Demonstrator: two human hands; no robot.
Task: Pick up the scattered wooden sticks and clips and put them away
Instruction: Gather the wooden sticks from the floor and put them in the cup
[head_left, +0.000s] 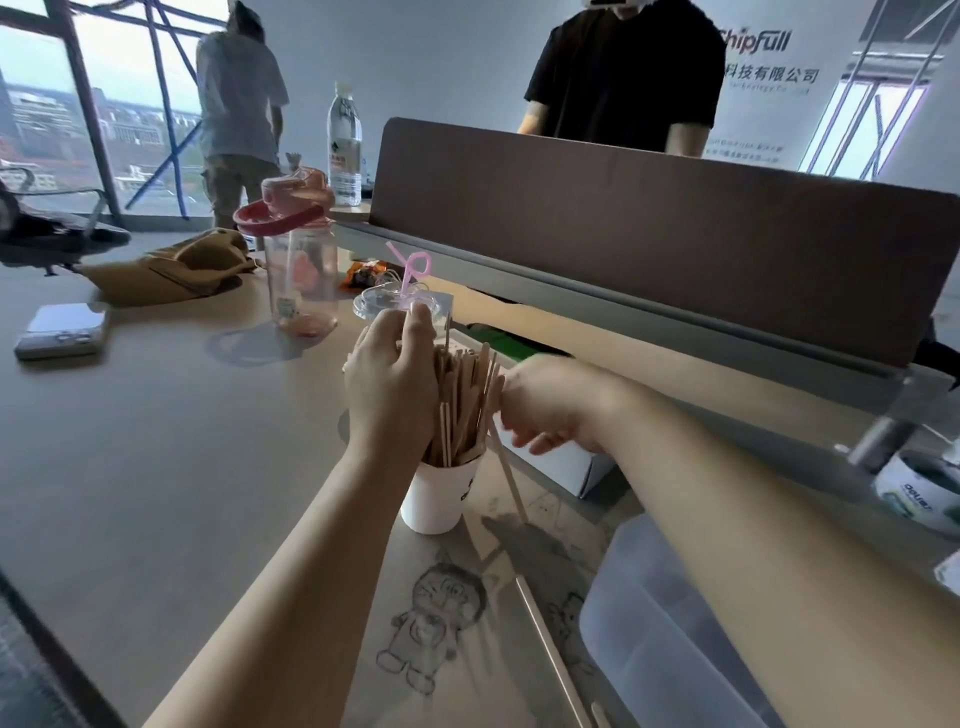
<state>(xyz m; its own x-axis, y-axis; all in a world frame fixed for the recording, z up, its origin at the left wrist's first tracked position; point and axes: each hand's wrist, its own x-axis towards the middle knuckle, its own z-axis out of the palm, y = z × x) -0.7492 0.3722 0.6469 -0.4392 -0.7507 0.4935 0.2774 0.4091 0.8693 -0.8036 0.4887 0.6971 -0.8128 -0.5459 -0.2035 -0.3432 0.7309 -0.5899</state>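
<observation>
A white paper cup (435, 501) stands on the table (156, 467) at the middle, packed with a bundle of wooden sticks (465, 400) that stick up out of it. My left hand (392, 387) wraps around the left side of the bundle above the cup. On the bundle's right side my right hand (548, 405) has its fingers curled, and one long stick (506, 467) slants from under it down to the table. No clips are visible.
A clear plastic bin (675, 634) sits at the lower right, a white box (566, 462) behind my right hand. A pink bottle (298, 260), lidded cup with pink straw (402, 301), phone (62, 330) and brown divider panel (649, 234) lie beyond. Two persons stand behind.
</observation>
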